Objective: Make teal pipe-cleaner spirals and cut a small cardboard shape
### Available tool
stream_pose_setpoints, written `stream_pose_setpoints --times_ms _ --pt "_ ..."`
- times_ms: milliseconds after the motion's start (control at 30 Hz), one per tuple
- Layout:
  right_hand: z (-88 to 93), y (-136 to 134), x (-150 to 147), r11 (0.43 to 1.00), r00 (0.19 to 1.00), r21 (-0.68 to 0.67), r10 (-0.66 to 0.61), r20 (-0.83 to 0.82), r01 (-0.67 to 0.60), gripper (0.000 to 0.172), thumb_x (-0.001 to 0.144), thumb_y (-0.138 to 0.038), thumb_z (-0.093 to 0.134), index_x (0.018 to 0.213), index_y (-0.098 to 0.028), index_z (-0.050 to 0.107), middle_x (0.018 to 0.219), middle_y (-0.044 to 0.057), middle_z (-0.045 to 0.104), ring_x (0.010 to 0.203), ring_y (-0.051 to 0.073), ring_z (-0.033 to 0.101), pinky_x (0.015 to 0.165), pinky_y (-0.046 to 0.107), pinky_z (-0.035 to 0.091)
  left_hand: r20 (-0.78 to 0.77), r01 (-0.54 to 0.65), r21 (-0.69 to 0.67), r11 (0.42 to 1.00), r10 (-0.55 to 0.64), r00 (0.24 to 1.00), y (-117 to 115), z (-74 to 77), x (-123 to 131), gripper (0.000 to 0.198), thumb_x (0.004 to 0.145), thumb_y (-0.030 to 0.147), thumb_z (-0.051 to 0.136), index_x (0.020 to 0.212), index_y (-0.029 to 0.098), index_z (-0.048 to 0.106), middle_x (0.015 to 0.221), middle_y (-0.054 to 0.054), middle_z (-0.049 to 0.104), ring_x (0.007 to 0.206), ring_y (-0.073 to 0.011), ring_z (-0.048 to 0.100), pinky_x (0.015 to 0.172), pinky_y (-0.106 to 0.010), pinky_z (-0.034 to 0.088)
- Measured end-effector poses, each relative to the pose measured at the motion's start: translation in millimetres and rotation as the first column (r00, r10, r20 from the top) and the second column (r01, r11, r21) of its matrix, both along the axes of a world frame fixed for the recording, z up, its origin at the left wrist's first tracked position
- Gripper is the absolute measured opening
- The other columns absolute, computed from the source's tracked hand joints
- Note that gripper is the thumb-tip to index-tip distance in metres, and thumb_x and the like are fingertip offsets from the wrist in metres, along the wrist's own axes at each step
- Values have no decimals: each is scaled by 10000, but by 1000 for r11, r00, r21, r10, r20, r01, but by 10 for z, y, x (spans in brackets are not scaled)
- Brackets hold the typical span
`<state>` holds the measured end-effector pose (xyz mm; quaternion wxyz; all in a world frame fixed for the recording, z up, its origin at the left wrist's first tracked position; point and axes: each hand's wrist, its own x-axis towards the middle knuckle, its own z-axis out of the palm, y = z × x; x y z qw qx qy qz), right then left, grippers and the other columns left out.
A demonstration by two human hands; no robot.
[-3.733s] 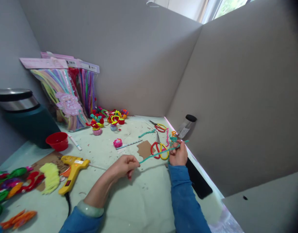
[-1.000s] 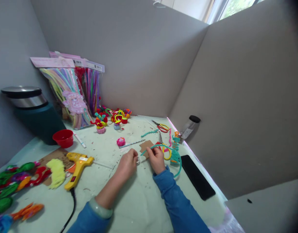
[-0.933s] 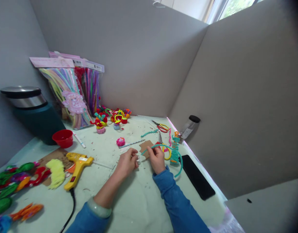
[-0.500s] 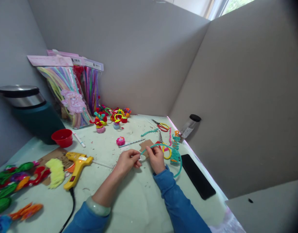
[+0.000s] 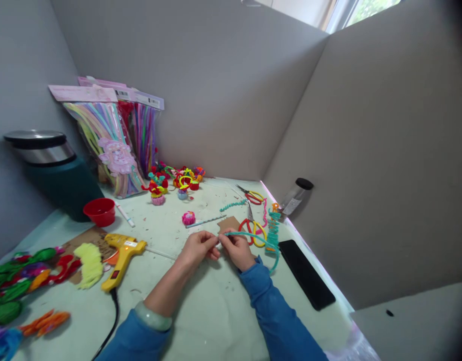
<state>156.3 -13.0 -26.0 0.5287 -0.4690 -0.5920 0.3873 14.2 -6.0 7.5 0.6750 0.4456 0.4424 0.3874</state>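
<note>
Two hands meet low over the middle of the pale green surface [image 5: 200, 321], both in blue sleeves, the left wrist wearing a pale bangle. The left hand [image 5: 198, 247] has its fingers curled in and its fingertips pinched shut on the near end of a long teal fuzzy pipe cleaner [image 5: 246, 234]. The right hand [image 5: 236, 249] is closed in the same way, pinching the same stem just beside the left fingertips, so the two hands touch. From that grip the pipe cleaner rises clear of the surface, runs to the right and bends down in an arc towards the right sleeve. Just beyond the hands lie a ragged scrap of brown cardboard [image 5: 231, 222] and a pair of scissors with red and yellow handles [image 5: 253, 231], with a coiled teal pipe-cleaner spiral [image 5: 273, 228] beside them. A flat black phone [image 5: 306, 281] lies to the right, near the grey partition. To the left lies a yellow hot glue gun [image 5: 121, 253] with a black cord, and farther back a small red plastic bowl [image 5: 100, 211]. Clear packets of multicoloured pipe cleaners [image 5: 110, 145] lean against the back wall.
</note>
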Motion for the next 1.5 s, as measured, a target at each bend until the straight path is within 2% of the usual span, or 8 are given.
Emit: stream_pose_setpoints --times_ms 100,300,567,800,1000,1200,1400,1500 --pt "6 10 4 999 999 -33 3 -50 -5 203 799 -364 576 716 -182 541 509 -69 426 416 75 368 408 197 291 24 17 -19 1000 -16 1000 6 -1 -11 260 638 325 698 683 111 558 483 -44 618 424 -118 568 470 -234 485" --pt "-30 53 44 995 984 -16 -102 -144 101 223 806 -386 567 722 -187 510 464 -84 393 389 71 326 387 196 255 -38 -21 -43 999 20 999 11 7 -9 207 661 280 669 673 101 566 470 -50 620 395 -109 553 456 -221 470" --pt "46 -2 16 993 991 82 -97 88 90 164 786 -309 575 691 -177 555 560 -43 470 502 101 428 493 215 341 -72 23 -23 999 -25 997 23 -18 8 201 675 294 644 683 121 543 471 -40 612 409 -115 557 466 -234 466" --pt "38 -8 20 995 989 75 -73 130 63 192 800 -327 560 681 -177 544 553 -44 458 511 106 432 502 221 346 -197 62 105 993 -41 980 40 -106 3 156 668 273 624 670 140 545 450 3 563 408 -111 536 428 -213 421" --pt "-41 34 10 996 996 -35 -81 34 82 333 769 -393 589 551 -189 444 454 -66 397 442 89 365 425 212 289 -243 135 180 974 -89 966 18 -96 8 136 676 272 597 643 152 542 432 16 548 381 -95 501 413 -192 365" --pt "-19 37 8 994 994 -13 -112 5 112 336 728 -391 630 525 -175 471 467 -60 419 446 78 373 415 207 290 -211 118 188 975 -77 974 -3 -69 29 157 680 293 598 648 155 532 418 24 534 376 -96 486 417 -196 353" --pt "40 27 23 993 946 -117 -38 -322 0 256 732 -411 635 751 -177 531 456 -79 464 363 62 358 376 200 264 -54 128 192 973 -120 991 -40 71 6 210 650 329 656 675 146 557 415 19 542 373 -86 463 429 -192 331" --pt "40 16 15 992 913 -118 -3 -408 -50 245 733 -390 645 749 -182 515 460 -78 470 365 59 359 380 197 259 76 131 181 975 -147 986 -59 110 -12 249 647 356 681 702 140 573 443 14 558 404 -82 475 468 -193 354"
